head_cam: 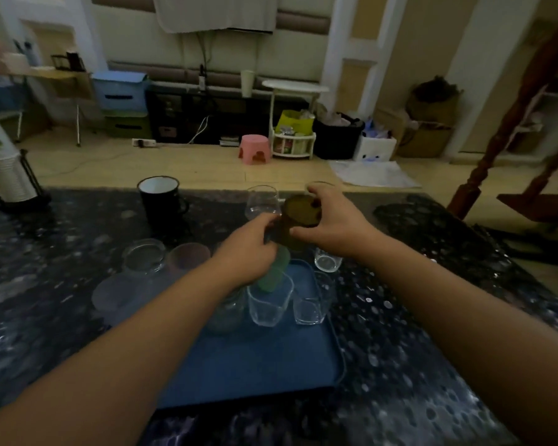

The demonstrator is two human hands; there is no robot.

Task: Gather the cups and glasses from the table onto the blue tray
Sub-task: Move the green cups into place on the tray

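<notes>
A brown cup (298, 217) is held above the far end of the blue tray (258, 362). My left hand (250, 246) grips its lower side, and my right hand (332, 220) grips its rim and right side. On the tray stand a green cup (273, 275), a square clear glass (269, 304), a second clear glass (310, 304) and a glass half hidden under my left arm (227, 313). Off the tray are a black mug (161, 201), a clear glass (261, 201), a small glass (327, 262), a glass bowl-like cup (144, 255) and a purple cup (189, 255).
The dark speckled table (416, 349) fills the lower view. A stack of white paper cups in a black stand (4, 169) sits at the far left corner. A dark patterned mat (413, 214) lies at the right. Beyond are a pink stool (254, 149) and storage boxes.
</notes>
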